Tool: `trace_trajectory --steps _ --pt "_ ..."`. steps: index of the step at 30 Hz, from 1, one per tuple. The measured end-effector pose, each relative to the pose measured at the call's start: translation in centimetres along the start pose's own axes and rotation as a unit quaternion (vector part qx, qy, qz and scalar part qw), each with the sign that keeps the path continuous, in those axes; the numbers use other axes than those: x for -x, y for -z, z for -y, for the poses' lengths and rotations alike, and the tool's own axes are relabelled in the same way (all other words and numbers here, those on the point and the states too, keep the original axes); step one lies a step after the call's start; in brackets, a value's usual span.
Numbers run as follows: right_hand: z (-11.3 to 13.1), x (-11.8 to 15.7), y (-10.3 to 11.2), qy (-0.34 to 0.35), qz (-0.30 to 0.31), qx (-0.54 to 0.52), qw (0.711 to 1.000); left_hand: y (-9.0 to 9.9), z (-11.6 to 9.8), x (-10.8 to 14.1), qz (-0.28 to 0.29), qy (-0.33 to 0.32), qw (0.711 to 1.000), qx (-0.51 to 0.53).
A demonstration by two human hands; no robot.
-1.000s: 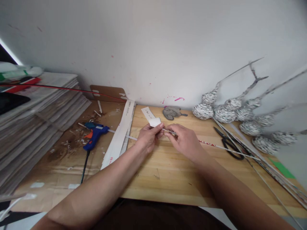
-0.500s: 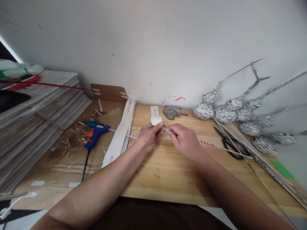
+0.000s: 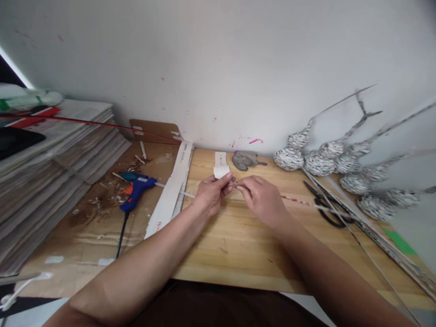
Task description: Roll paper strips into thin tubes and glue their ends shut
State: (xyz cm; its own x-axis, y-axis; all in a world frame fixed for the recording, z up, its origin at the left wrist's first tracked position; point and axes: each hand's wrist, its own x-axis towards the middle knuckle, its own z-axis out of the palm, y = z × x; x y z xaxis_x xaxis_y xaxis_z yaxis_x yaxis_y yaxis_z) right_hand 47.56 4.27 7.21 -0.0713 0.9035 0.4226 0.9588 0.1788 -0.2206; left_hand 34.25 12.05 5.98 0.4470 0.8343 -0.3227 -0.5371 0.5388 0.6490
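With steady twisting seemingly needed for rolling, paper strip (image 3: 221,171) is pinched by left hand (image 3: 210,194), thin stick (image 3: 295,200) by right hand (image 3: 261,198) at its three o'clock.

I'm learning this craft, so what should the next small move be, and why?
Perhaps a small roll of the thin stick by the right hand, with the left hand steadying the paper strip: both hands pinch close together, and a loose length of strip extends beyond the left hand.

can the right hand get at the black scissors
Probably yes: the black scissors lie just beyond the right hand, mostly uncovered. Still, its grip seems busy with a red-and-white stick, which crosses them, as does another thin stick.
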Motion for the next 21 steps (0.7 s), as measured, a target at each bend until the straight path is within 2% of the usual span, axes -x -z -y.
trace_trajectory --steps 6,11,15,21 --pt "-0.16 -0.12 0.30 -0.026 0.052 -0.011 0.998 0.15 0.06 -0.26 0.007 -0.004 1.000 0.009" --pt "-0.01 -0.16 0.54 -0.027 0.041 -0.048 0.998 0.20 0.06 -0.28 0.001 -0.003 1.000 -0.001" --pt "0.14 -0.25 0.52 -0.037 0.057 -0.055 0.996 0.11 0.05 -0.22 -0.004 0.002 1.000 -0.003" --pt "0.12 -0.21 0.41 -0.029 0.034 -0.052 0.998 -0.01 0.01 -0.01 -0.004 0.003 1.000 -0.002"
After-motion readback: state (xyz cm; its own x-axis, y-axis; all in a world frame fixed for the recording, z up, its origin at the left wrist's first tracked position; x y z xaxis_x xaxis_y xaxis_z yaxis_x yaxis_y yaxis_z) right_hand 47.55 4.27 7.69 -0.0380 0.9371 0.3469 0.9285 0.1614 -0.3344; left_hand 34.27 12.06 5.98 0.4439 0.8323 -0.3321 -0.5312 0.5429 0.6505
